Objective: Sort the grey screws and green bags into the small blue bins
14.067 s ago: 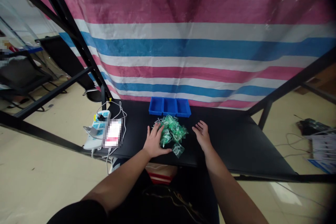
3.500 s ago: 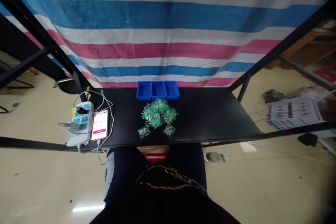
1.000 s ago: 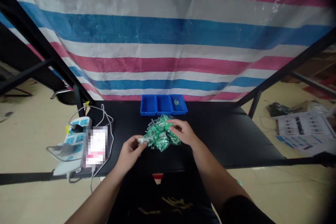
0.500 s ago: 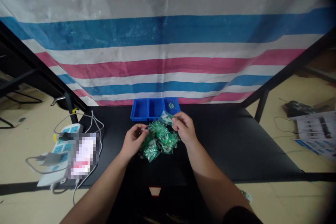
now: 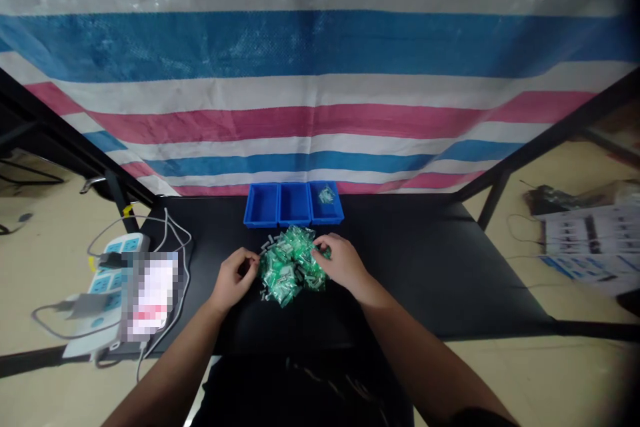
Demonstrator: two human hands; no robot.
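A heap of small clear bags with green and pale contents [image 5: 287,267] lies on the black table. My left hand [image 5: 236,278] is at its left edge, thumb and forefinger pinched together; what they hold, if anything, is too small to make out. On the heap's right side my right hand [image 5: 343,261] has its fingers closed round the edge of a green bag. Behind the heap stand three joined blue bins: the left [image 5: 263,205] and middle [image 5: 295,204] show bare bottoms, and the right one [image 5: 326,213] contains small clear bags [image 5: 327,195].
Small grey pieces [image 5: 270,241] lie loose beside the heap. To the left are a white power strip [image 5: 107,280], cables and a blurred-out device [image 5: 153,297]. A striped sheet [image 5: 310,127] hangs behind the black table [image 5: 425,267], with dark frame bars on both sides.
The bag my right hand held above the heap has left it, and more shows in the right bin. That hand has come down to the heap. My left hand has drawn slightly leftward. The view has shifted.
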